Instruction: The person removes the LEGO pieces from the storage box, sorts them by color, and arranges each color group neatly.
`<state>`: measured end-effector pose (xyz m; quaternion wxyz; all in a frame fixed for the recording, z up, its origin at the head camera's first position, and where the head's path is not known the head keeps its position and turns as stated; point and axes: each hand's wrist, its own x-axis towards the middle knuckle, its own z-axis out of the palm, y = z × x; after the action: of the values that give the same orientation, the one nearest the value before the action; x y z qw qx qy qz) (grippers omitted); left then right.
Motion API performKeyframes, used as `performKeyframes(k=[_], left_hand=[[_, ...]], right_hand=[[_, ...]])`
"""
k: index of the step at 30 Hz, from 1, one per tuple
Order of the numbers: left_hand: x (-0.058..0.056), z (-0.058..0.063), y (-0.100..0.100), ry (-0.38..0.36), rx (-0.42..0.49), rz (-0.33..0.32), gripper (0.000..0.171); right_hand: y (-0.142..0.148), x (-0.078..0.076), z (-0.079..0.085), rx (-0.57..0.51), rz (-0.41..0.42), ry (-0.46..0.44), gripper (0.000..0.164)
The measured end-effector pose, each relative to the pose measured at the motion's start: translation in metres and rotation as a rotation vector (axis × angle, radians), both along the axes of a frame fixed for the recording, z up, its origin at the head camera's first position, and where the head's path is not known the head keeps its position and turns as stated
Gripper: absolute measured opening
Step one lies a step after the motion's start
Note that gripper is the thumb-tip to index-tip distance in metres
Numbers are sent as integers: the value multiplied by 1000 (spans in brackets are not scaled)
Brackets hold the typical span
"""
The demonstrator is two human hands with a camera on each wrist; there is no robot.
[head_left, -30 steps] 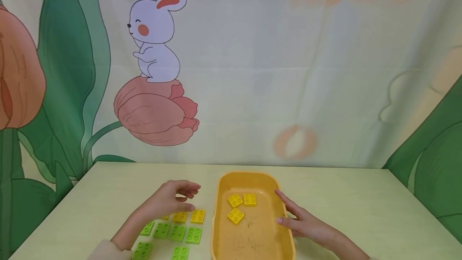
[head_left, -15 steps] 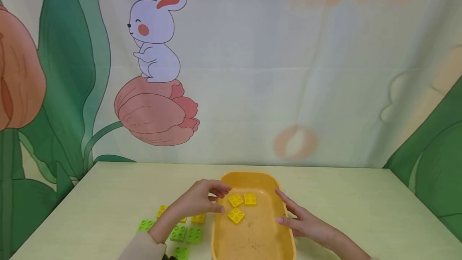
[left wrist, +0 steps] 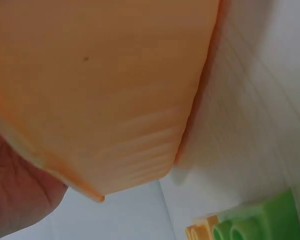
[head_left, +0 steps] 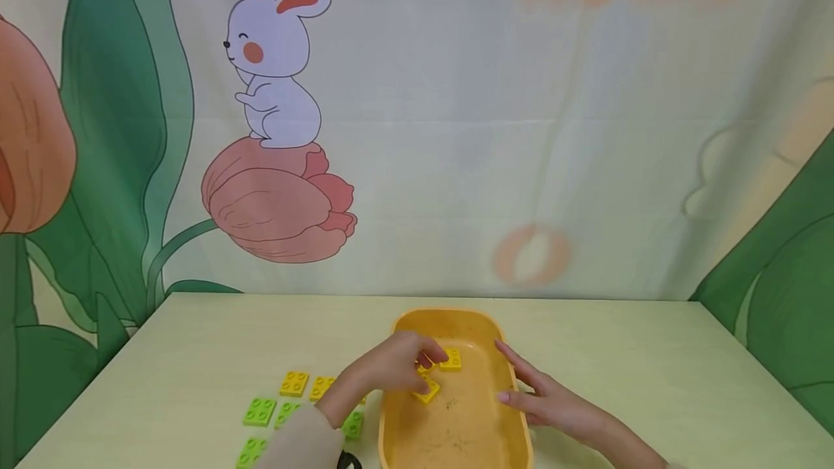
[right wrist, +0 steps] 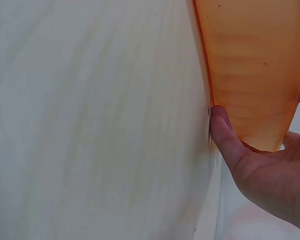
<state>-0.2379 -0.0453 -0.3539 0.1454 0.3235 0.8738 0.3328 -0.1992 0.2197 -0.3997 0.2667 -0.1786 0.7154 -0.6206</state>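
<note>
My left hand (head_left: pixel 399 362) reaches over the left rim of an orange-yellow plastic tray (head_left: pixel 456 425). Its thumb and forefinger stand apart above the yellow toy bricks inside, partly covering them. One brick (head_left: pixel 427 391) shows by the thumb, another (head_left: pixel 452 360) just past the fingertips. In the left wrist view the tray's outer wall (left wrist: pixel 110 100) hides the fingers of this left hand (left wrist: pixel 22 192). My right hand (head_left: pixel 554 404) holds the tray's right side, thumb and forefinger at the rim. The right wrist view shows a finger of the right hand (right wrist: pixel 265 170) low against the outer wall.
Left of the tray, yellow bricks (head_left: pixel 295 383) and green bricks (head_left: pixel 259 411) lie in rows on the pale table (head_left: pixel 619 346), some behind the left forearm. A curtain printed with a rabbit (head_left: pixel 276 71) hangs behind the table.
My left hand has moved right, from above the rows of bricks, across the rim and over the bricks in the tray. The right hand and the tray have stayed in place.
</note>
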Motion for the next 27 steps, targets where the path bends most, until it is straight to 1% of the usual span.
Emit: performKeyframes(k=[5,8,11,14,17,21,27], left_hand=[[-1,-3,10,91,-167,9,36],[0,-5,17,128,-279,49,33],[1,-7,23,148,-349,89,28],[2,-8,26,134,-385,135,24],[3,-9,29,160,-435,153,21],[3,-13,32,211,-501,140,17],[1,-16,33,211,-525,119,17]], right_hand=[[0,0,0,3,9,3,70],[0,0,0,-8,13,3,70],[1,0,0,-18,16,0,70],[1,0,1,-18,11,-3,70],[0,0,1,-14,6,-4,70],[1,0,1,-7,1,-1,70],[1,0,1,3,2,-2,70]])
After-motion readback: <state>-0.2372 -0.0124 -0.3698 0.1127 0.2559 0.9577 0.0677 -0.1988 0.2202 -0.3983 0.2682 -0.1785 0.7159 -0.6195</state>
